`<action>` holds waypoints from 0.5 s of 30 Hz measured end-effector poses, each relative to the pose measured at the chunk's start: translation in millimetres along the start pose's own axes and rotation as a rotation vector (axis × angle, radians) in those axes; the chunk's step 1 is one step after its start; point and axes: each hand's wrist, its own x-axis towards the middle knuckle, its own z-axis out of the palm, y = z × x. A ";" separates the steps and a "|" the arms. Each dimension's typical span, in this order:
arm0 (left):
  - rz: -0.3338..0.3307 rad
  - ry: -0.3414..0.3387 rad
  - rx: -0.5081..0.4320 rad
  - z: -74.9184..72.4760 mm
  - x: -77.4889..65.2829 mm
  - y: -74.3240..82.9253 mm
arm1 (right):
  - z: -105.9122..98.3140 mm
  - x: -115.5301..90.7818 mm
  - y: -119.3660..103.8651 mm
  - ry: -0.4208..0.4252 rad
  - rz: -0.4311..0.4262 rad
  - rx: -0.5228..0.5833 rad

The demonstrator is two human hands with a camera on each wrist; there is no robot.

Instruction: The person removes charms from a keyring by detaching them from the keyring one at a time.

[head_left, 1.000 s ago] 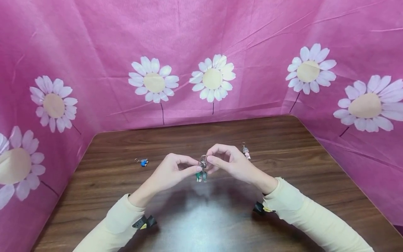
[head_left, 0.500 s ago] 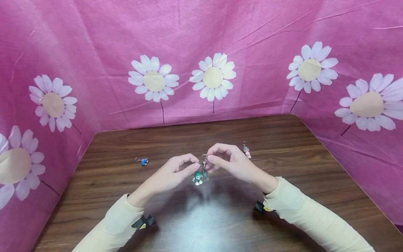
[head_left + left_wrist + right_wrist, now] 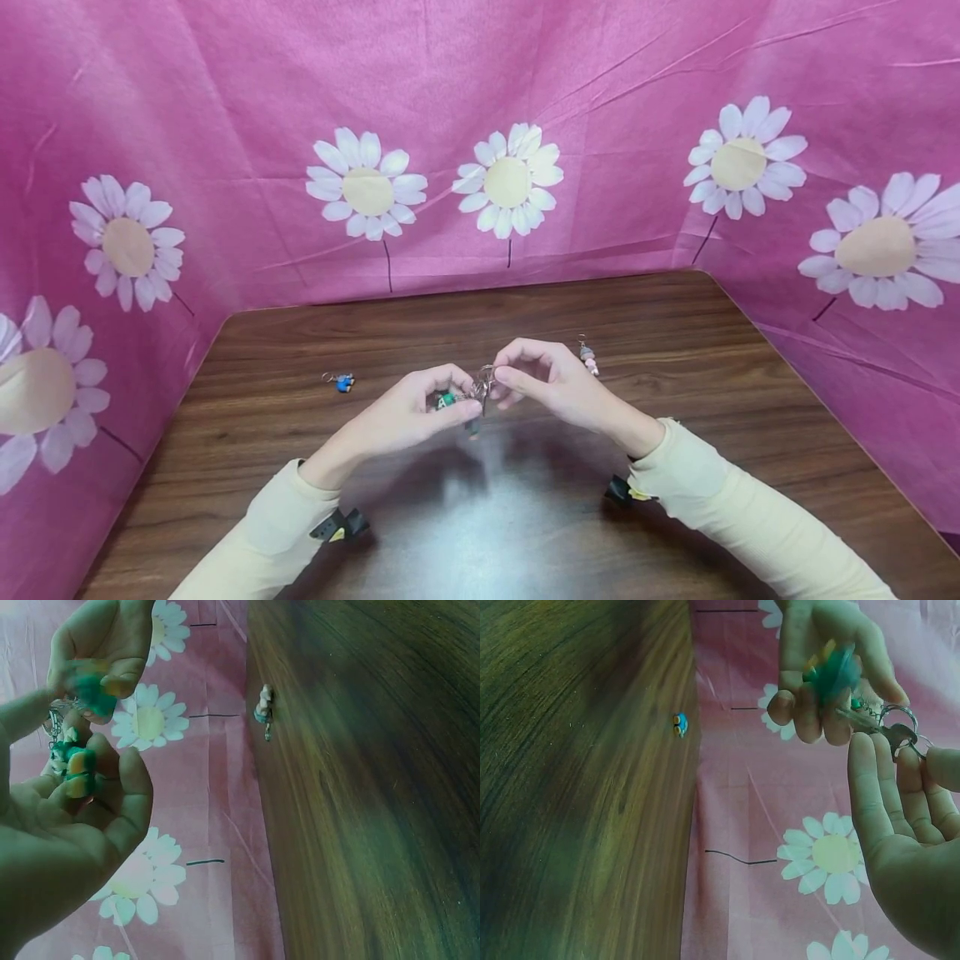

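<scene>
Above the middle of the table, both hands hold a bunch of metal rings [image 3: 482, 382] with a key [image 3: 900, 735] and small figurine keychains. My right hand [image 3: 558, 392] pinches a ring between thumb and forefinger. My left hand [image 3: 416, 408] grips the bunch from the other side, thumb and forefinger at the metal parts. A green figurine keychain [image 3: 80, 771] lies against the curled left fingers. A second, blue-green figurine [image 3: 840, 675] hangs blurred below the left fingers. Fingers partly cover the rings, so how the pieces link cannot be told.
A blue figurine keychain [image 3: 344, 383] lies on the table to the left. On the right, behind the right hand, lies a pink and grey figurine keychain [image 3: 588, 358]. A pink cloth [image 3: 450, 67] with daisies surrounds the brown wooden table [image 3: 300, 333].
The green figurine has swung from hanging below the rings up and left into the left hand's grasp. The left thumb has shifted on the bunch. My right hand stays nearly still.
</scene>
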 end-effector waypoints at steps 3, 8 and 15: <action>0.010 0.039 0.065 -0.9 0.1 -0.1 | -0.6 0.1 0.7 -0.002 -0.002 -0.010; 0.027 0.093 0.097 -3.7 0.9 -1.2 | -1.8 0.4 0.5 -0.001 0.001 -0.021; 0.042 0.079 0.059 -6.1 1.7 -2.9 | -2.3 0.4 -0.3 0.010 0.012 -0.025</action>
